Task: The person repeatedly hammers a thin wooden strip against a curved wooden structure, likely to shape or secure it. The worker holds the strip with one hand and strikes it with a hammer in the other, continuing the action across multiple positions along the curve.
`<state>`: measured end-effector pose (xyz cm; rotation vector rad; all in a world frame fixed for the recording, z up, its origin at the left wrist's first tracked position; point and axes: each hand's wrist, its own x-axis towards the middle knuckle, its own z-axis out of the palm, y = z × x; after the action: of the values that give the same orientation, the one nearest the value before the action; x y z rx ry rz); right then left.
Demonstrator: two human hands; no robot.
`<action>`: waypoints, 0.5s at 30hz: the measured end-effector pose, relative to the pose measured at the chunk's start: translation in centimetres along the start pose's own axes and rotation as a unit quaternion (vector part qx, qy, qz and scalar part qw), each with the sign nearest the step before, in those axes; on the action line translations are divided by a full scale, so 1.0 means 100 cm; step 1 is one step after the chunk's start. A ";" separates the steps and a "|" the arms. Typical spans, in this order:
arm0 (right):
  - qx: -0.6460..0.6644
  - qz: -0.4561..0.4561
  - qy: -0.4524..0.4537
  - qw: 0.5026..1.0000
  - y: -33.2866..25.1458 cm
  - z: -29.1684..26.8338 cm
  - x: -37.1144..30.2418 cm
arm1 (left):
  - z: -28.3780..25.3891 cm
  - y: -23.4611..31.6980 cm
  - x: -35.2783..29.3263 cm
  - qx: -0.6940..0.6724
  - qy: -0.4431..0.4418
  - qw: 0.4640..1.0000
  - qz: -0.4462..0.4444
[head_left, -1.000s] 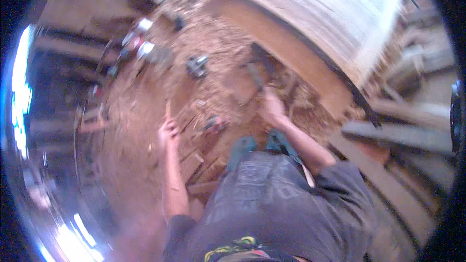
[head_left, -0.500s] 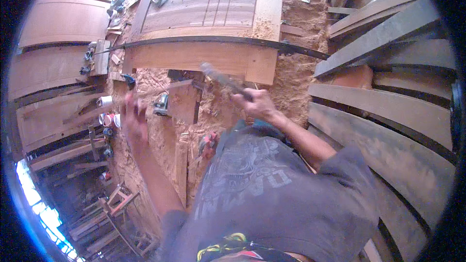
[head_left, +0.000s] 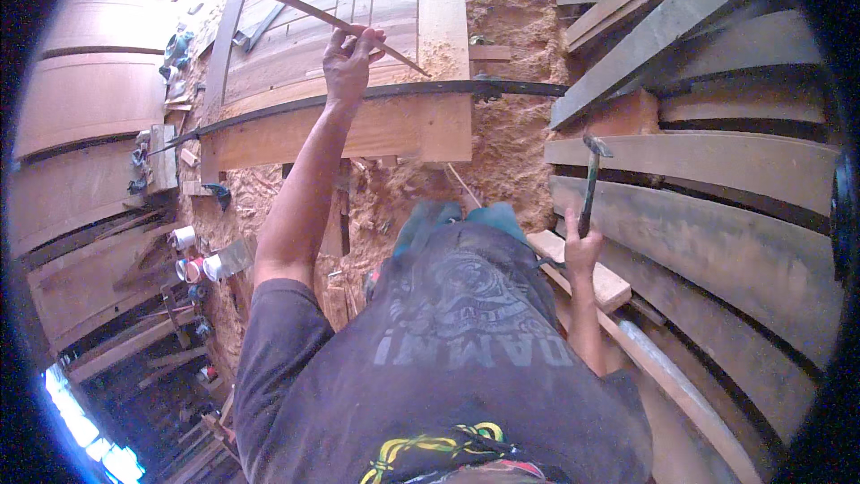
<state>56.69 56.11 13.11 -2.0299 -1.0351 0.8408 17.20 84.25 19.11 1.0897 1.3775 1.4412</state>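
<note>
since the earlier frame, the left hand [head_left: 348, 64] has risen over the pale wooden panelled door [head_left: 444, 18], and the right hand [head_left: 582, 251] has swung out toward the stacked grey-brown boards [head_left: 690, 159]. the left fingers pinch a thin brown wooden strip [head_left: 287, 2], slanting above the door; the right fingers curl round a dark-handled metal hammer [head_left: 590, 186], head up. a long dark metal bar [head_left: 421, 89] crosses the door's near end, beneath the left forearm. white round containers [head_left: 184, 237] sit at left.
</note>
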 end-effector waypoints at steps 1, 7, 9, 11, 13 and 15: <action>0.019 0.000 0.012 1.000 0.009 0.004 -0.005 | 0.001 -0.004 0.000 0.000 -0.002 1.000 0.007; 0.087 0.117 -0.020 0.989 0.000 0.036 -0.025 | 0.008 -0.007 -0.004 0.031 -0.085 0.995 0.047; 0.062 0.061 -0.020 0.996 -0.013 0.047 -0.023 | 0.013 -0.016 -0.007 0.048 -0.123 0.988 0.078; 0.073 0.072 -0.030 0.994 -0.032 0.050 -0.022 | 0.015 -0.021 -0.010 0.112 -0.189 0.965 0.145; 0.031 0.058 -0.041 0.997 -0.031 0.052 -0.015 | 0.028 -0.005 -0.019 0.202 -0.225 0.937 0.175; 0.003 0.061 -0.057 0.997 -0.031 0.059 -0.005 | 0.036 -0.002 -0.018 0.224 -0.242 0.932 0.151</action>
<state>50.55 58.71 12.52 -2.0768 -0.9761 1.0325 21.14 83.50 18.86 1.8774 1.2320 0.9655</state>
